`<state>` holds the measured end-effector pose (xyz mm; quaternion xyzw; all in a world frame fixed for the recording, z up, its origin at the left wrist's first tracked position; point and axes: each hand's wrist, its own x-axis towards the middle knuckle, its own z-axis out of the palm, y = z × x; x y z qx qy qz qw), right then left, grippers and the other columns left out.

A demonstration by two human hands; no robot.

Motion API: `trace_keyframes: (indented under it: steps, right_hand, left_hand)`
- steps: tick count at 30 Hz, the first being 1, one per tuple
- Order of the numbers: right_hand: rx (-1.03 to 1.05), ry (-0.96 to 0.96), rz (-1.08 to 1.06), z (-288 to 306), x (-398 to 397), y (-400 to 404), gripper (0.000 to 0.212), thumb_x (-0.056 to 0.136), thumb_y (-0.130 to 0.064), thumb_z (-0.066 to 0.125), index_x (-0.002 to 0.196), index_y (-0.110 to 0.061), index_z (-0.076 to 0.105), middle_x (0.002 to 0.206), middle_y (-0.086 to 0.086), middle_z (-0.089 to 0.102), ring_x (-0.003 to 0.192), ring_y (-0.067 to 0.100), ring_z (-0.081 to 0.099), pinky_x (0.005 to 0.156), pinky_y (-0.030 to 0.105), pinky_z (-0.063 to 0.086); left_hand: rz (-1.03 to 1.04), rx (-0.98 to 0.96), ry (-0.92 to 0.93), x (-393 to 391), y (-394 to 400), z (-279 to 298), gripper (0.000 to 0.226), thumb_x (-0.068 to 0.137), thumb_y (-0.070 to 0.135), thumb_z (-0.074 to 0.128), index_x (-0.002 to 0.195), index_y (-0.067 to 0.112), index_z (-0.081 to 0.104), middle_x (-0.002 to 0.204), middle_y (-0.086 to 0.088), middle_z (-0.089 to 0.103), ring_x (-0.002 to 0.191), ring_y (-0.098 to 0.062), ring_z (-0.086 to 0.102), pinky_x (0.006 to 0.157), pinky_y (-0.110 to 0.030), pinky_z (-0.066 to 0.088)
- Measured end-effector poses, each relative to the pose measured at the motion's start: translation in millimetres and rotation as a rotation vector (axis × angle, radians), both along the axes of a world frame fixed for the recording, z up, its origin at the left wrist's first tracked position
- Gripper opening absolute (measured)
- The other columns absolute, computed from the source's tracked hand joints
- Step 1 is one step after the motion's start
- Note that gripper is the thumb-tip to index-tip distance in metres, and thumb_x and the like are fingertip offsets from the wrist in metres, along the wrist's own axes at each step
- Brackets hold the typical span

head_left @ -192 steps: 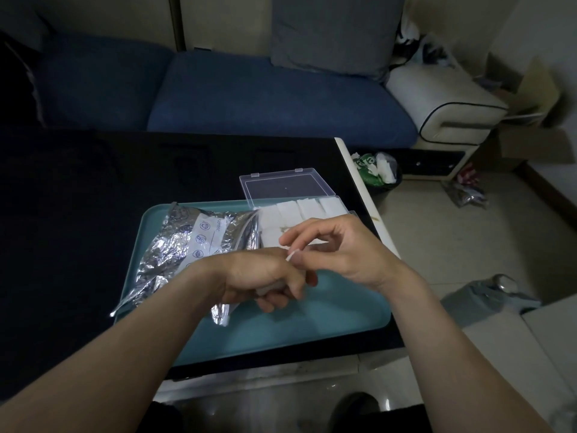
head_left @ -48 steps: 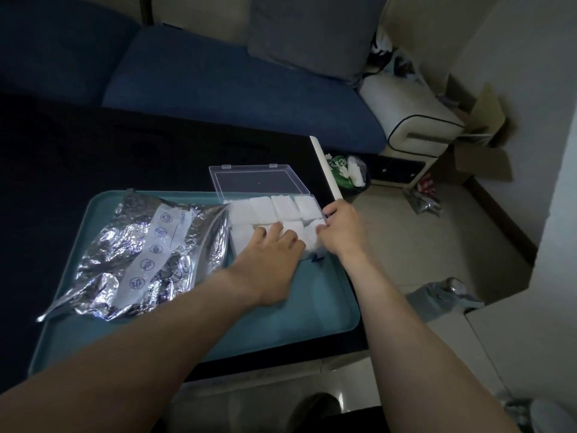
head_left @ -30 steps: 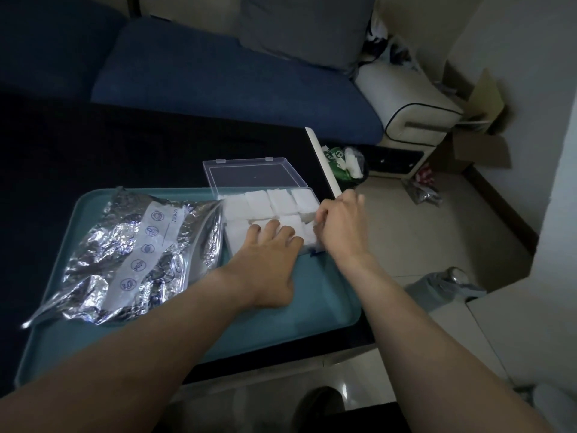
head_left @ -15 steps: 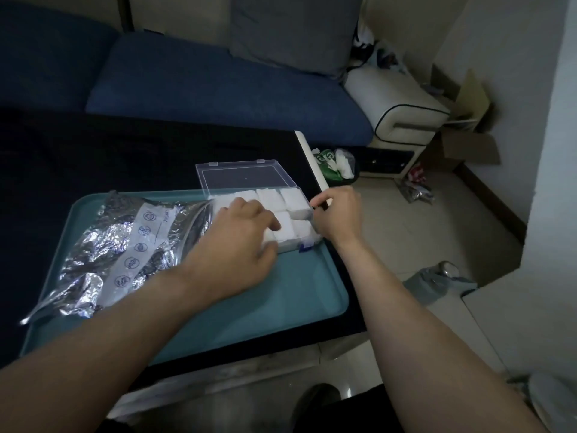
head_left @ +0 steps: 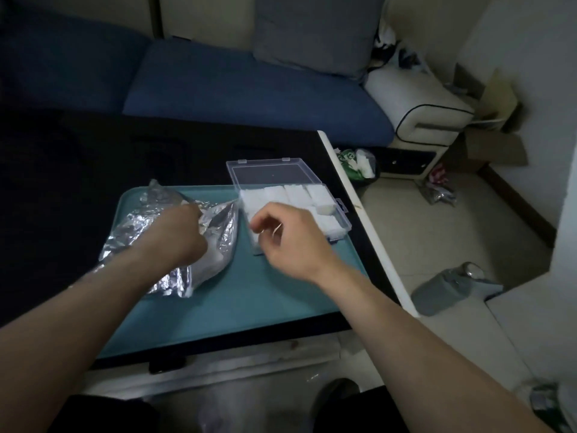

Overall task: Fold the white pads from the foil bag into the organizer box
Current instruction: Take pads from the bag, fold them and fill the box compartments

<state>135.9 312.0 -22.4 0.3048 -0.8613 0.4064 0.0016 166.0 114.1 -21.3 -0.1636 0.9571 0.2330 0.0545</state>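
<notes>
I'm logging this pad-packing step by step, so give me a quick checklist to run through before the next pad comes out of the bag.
1. Organizer box lid open: ok.
2. Foil bag within reach on the teal tray: ok.
3. Left hand at the bag's mouth: ok; whether it grips a pad, cannot tell, fingers hidden.
4. Right hand free, fingers loosely curled above the box's near edge: ok.
5. White pads seated in the far row: ok.
6. Free compartment left: cannot tell, the right hand hides the near row.
</notes>
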Motion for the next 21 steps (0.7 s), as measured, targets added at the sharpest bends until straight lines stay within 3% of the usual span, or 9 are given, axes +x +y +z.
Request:
trace_keyframes:
  steps: [4,8,12,15,18,21]
  right_hand:
    - [0.093,-0.047,0.102,-12.9,11.3,-25.5,0.019,0.088,0.0,0.065,0.103,-0.007,0.073,0.105,0.005,0.072,0.092,0.015,0.068,0.089,0.03,0.056]
    - [0.217,-0.037,0.126,-19.6,21.9,-49.0,0.021,0.095,-0.011,0.062,0.113,-0.009,0.071,0.113,0.009,0.07,0.101,0.021,0.064,0.092,0.033,0.051]
    - [0.437,-0.11,0.162,-24.6,24.3,-59.2,0.054,0.093,-0.036,0.069,0.139,-0.014,0.052,0.131,0.013,0.056,0.119,0.026,0.052,0.095,0.031,0.04]
    - [0.559,-0.13,0.203,-27.3,18.1,-67.9,0.07,0.092,-0.041,0.069,0.151,-0.019,0.038,0.145,0.016,0.044,0.132,0.032,0.044,0.107,0.035,0.037]
    - [0.611,-0.153,0.204,-29.7,15.9,-72.9,0.079,0.09,-0.042,0.07,0.155,-0.022,0.03,0.15,0.017,0.036,0.136,0.034,0.041,0.114,0.039,0.035]
    - [0.688,-0.153,0.196,-33.2,17.0,-76.1,0.08,0.087,-0.044,0.073,0.154,-0.025,0.032,0.149,0.017,0.031,0.133,0.038,0.042,0.117,0.043,0.035]
  left_hand:
    - [0.099,0.205,0.044,0.2,-9.4,-4.6,0.032,0.085,-0.005,0.051,0.111,0.006,0.066,0.099,-0.017,0.067,0.078,-0.027,0.058,0.058,-0.029,0.042]
    - [0.2,0.426,0.047,5.3,-16.8,-1.8,0.024,0.077,-0.012,0.059,0.09,0.004,0.069,0.074,-0.015,0.067,0.064,-0.026,0.062,0.056,-0.031,0.049]
    - [0.162,0.21,0.173,7.0,-28.0,6.3,0.024,0.077,-0.009,0.057,0.082,0.012,0.068,0.07,-0.007,0.066,0.063,-0.02,0.063,0.049,-0.025,0.045]
    - [0.109,0.013,0.177,9.5,-40.4,8.4,0.016,0.083,0.005,0.054,0.083,0.018,0.064,0.079,-0.006,0.065,0.072,-0.024,0.063,0.062,-0.032,0.052]
    - [0.008,-0.175,0.039,9.9,-46.3,6.0,0.01,0.089,0.014,0.05,0.088,0.012,0.06,0.075,-0.004,0.055,0.072,-0.025,0.057,0.064,-0.033,0.048]
    - [-0.08,-0.094,-0.166,11.6,-42.3,2.1,0.021,0.099,0.023,0.047,0.088,0.009,0.059,0.078,-0.006,0.057,0.069,-0.018,0.056,0.058,-0.029,0.041]
